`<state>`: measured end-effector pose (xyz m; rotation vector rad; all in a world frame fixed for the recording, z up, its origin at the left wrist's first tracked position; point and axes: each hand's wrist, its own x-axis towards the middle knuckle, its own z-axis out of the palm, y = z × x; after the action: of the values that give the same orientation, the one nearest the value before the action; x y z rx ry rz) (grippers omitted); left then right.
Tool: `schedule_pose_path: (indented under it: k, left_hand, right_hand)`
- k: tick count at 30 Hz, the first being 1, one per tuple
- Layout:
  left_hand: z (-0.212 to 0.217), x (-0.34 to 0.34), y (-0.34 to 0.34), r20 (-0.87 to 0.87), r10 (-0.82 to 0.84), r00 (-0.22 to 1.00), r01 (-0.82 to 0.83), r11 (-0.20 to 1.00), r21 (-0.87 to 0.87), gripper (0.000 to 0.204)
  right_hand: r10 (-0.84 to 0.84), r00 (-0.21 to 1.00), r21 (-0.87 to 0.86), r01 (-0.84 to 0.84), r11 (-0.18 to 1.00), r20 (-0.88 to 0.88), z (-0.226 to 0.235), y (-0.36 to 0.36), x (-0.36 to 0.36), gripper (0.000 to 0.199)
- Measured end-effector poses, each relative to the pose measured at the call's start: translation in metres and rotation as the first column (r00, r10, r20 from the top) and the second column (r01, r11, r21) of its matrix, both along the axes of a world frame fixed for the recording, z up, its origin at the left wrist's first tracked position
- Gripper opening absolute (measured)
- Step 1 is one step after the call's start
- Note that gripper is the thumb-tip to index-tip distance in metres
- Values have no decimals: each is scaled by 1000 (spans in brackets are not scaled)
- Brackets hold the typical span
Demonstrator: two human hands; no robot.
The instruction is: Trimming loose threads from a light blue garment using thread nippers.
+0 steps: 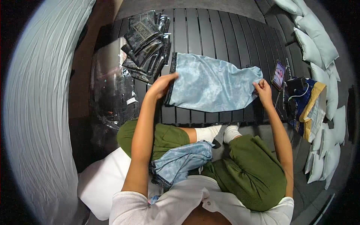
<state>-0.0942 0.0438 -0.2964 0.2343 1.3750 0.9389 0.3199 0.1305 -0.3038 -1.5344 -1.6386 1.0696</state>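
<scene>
Right hand pinching mottled light-blue cloth

From my remote station, I am seeing the right thumb and fingers pressing together on the cloth's tapered, puckered end. The left hand is touching the black-trimmed straight edge opposite; I cannot tell whether its fingers are closing on it. Smooth and faintly rippled, the cloth is lying between both hands on the black slatted table. Glossy, crinkled plastic packets are lying heaped beyond the left hand, while a second bunched blue cloth is resting in the lap against olive-green trousers.
</scene>
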Motion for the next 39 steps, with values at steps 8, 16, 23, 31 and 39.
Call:
schedule_pose_path:
  k: [8,16,23,31,39]
  left_hand:
    - [32,-36,-22,-326,-807,492,870,471,146,41]
    - [3,-14,-20,-144,-516,844,478,847,-234,53]
    - [-13,15,-16,-757,-296,582,368,926,-79,51]
    - [-15,14,-5,-886,-94,453,386,917,100,37]
    - [10,4,-5,-287,67,956,47,927,372,25]
  right_hand:
    - [175,939,-448,-299,843,-297,98,18,14,37]
    - [363,728,-192,-311,931,582,53,18,31,23]
    - [172,596,-42,-226,973,784,57,8,6,17]
    - [292,800,15,-352,936,525,75,-19,-50,20]
    - [689,678,-164,-672,722,258,112,-58,-105,22]
